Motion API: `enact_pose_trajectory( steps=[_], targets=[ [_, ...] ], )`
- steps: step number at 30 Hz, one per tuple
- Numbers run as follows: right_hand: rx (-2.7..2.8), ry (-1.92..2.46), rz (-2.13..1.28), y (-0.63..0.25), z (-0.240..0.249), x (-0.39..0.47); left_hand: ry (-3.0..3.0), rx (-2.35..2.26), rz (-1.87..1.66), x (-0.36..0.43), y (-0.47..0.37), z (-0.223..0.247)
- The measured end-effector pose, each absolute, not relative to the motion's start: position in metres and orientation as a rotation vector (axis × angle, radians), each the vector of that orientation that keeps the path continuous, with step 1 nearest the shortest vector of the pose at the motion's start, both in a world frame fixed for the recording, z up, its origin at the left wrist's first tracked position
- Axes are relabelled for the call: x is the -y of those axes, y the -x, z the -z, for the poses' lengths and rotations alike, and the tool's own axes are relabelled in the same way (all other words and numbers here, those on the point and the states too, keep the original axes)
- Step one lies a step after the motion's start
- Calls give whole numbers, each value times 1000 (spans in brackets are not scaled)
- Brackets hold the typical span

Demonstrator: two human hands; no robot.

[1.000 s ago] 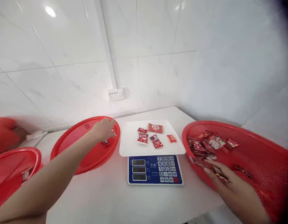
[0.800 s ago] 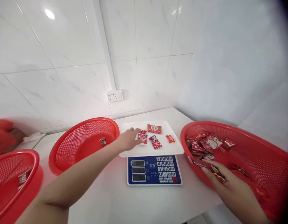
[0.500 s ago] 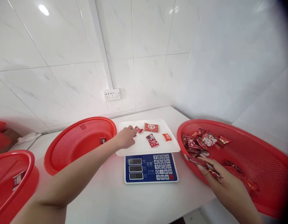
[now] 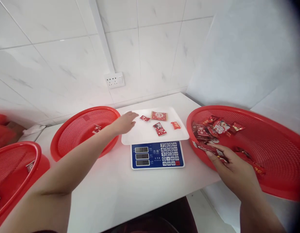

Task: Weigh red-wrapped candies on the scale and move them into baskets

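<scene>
Left hand (image 4: 127, 122): in the head view I have it palm down over the left side of the weighing tray (image 4: 142, 136), digits spread; its underside is hidden, so I can't tell whether a sweet is tucked there.
Right hand (image 4: 237, 170): I have it closed on dark-red wrapped sweets (image 4: 213, 149), at the near-left side of the right basket (image 4: 273, 139); I can't count them.
Risk at the tray: if I let the left hand lean on it, the scale (image 4: 157, 155) could read heavy; a low sweep rightward might knock the small red packet (image 4: 145, 118).
Risk in the right grip: the wrappers look slick and jut past the hand, so easing off could spill one.
Risk at the elbow: the left forearm (image 4: 74, 161) passes over the middle basket's near side; a wide swing might bump the far-left basket (image 4: 38, 152).
Tray: right of the left hand lie that packet, a large packet (image 4: 159, 116), a picture packet (image 4: 160, 129) and, farthest, an orange-red one (image 4: 175, 125).
Right basket: a loose pile (image 4: 220, 126) sits just beyond the right hand.
Middle basket (image 4: 74, 129): left of the left hand, one sweet (image 4: 96, 128) visible.
Far-left basket: beyond the left forearm, a wrapped piece (image 4: 30, 165) by its wall.
</scene>
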State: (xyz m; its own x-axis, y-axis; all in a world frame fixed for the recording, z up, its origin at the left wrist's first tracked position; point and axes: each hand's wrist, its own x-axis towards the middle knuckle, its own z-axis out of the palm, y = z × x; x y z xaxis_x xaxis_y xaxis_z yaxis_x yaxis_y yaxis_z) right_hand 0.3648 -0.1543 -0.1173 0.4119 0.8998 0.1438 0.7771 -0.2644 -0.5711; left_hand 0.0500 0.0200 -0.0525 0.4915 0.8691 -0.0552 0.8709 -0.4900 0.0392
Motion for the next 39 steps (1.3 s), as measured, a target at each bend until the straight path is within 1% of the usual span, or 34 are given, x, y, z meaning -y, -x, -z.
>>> enact_pose_trajectory(
  steps=[4, 7, 9, 12, 14, 16, 18, 20, 25, 29, 33, 36, 39],
  targets=[
    [1440, 2043, -235, -368, 120, 154, -2770, -1357, 24, -41, -94, 81],
    [1468, 2015, -215, -369, 122, 153, -2783, -1400, -5, -47, -102, 84],
    [1480, 2016, -224, -370, 122, 153, -2766, -1497, -12, -45, -92, 74],
    [1486, 2014, -230, -370, 122, 152, -2716, -1714, -14, -33, -56, 47],
    [1494, 2010, -220, -370, 123, 152, -2662, -1886, 18, -23, -27, 29],
    [1506, 2002, -207, -368, 124, 151, -2636, -1950, 84, -12, -6, 17],
    [1513, 1994, -199, -367, 124, 149, -2686, -1853, 139, -3, -1, 16],
    [1516, 1984, -205, -367, 124, 148, -2784, -1637, 163, 2, -15, 26],
    [1511, 1941, -261, -368, 122, 150, -2960, -1089, 164, -3, -95, 69],
    [1483, 1925, -324, -367, 119, 154, -3000, -904, 180, -12, -138, 83],
    [1465, 1935, -332, -367, 118, 156, -2972, -1083, 175, -11, -125, 66],
    [1469, 1935, -309, -368, 118, 155, -2871, -1403, 191, -7, -80, 40],
    [1490, 1918, -301, -370, 120, 152, -2682, -1709, 292, -2, -29, 17]
  ],
)
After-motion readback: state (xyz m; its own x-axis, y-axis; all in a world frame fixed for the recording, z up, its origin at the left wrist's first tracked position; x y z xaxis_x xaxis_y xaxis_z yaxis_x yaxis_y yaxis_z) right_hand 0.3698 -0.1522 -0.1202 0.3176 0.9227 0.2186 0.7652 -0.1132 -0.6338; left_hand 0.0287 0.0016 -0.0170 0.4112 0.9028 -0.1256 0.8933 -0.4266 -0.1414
